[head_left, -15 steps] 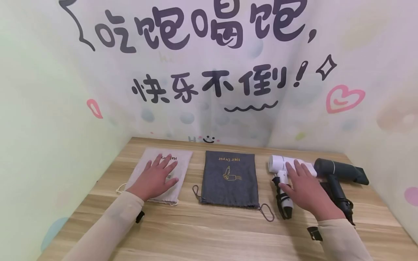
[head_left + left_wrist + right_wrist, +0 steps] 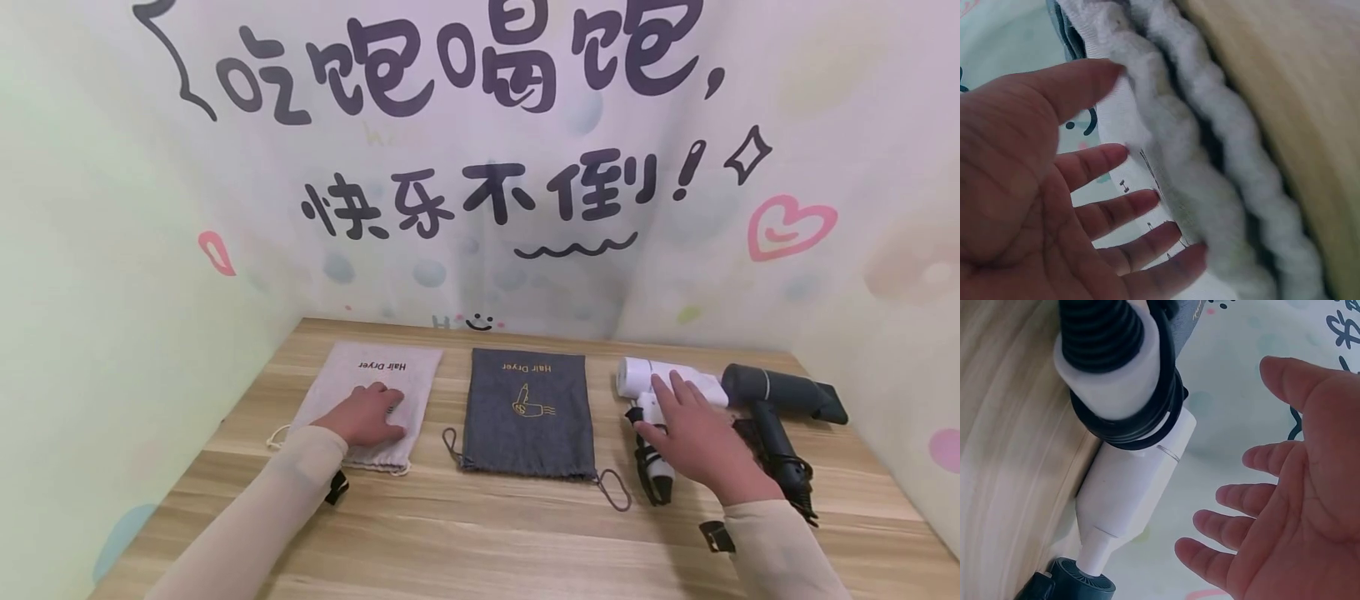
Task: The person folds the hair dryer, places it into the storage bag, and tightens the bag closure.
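My left hand (image 2: 367, 415) is over a pale pinkish drawstring bag (image 2: 420, 367) printed "Hair Dryer", its fingers slightly bent. In the left wrist view, the fingertips (image 2: 1192, 255) reach the bag's cloth near its ruffled mouth (image 2: 1166, 112); thumb and fingers stand apart with nothing pinched. My right hand (image 2: 701, 437) hovers beside a white hair dryer (image 2: 637, 377), fingers spread. A gap shows between that hand and the white dryer's body (image 2: 1129, 487) in the right wrist view. Black cord (image 2: 1129, 431) wraps the white dryer's handle.
Between the hands lies a dark grey drawstring bag (image 2: 528, 437) with a yellow dryer print and loose cord loops. A dark hair dryer (image 2: 787, 392) lies right of the white one, partly behind my right hand. A printed cloth wall (image 2: 480, 275) stands behind the wooden table (image 2: 480, 542).
My left hand has drawn back toward me, its fingers more bent, uncovering the printed words on the pale bag. The right hand has shifted only slightly.
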Motion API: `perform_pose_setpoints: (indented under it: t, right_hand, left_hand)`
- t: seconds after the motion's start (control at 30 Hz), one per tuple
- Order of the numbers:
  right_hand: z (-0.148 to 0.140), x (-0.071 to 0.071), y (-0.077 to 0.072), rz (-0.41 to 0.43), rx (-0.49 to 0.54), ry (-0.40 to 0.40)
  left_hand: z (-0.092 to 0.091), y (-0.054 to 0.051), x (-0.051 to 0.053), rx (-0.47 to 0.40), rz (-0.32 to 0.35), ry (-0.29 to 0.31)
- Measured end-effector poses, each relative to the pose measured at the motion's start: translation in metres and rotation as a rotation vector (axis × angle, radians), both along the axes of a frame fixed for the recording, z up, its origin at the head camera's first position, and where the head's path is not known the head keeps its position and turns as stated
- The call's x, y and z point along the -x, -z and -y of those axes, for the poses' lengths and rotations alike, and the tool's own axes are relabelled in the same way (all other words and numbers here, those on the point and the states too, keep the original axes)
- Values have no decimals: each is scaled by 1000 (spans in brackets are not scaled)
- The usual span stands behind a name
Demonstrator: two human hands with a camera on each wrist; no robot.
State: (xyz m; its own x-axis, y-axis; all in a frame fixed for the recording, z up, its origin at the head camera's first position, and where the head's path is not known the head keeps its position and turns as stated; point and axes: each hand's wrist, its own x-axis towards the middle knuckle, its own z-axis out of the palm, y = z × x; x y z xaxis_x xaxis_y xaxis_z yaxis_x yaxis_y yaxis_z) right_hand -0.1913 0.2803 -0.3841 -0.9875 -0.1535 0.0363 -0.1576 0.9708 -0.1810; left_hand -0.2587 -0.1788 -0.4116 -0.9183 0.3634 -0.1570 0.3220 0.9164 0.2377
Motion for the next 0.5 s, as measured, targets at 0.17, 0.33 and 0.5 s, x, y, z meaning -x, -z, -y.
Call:
perform_pose_setpoints:
  t: [0.17, 0.33, 0.5]
  right_hand:
    - [-2, 1, 2, 0, 9, 5]
    - [-3, 2, 3, -5, 30, 10]
    - [-3, 5, 4, 25, 39, 29]
  left_hand:
    - [-4, 0, 6, 9, 38, -37]
    - [-7, -4, 12, 20, 87, -62]
    - [-8, -6, 12, 28, 106, -89]
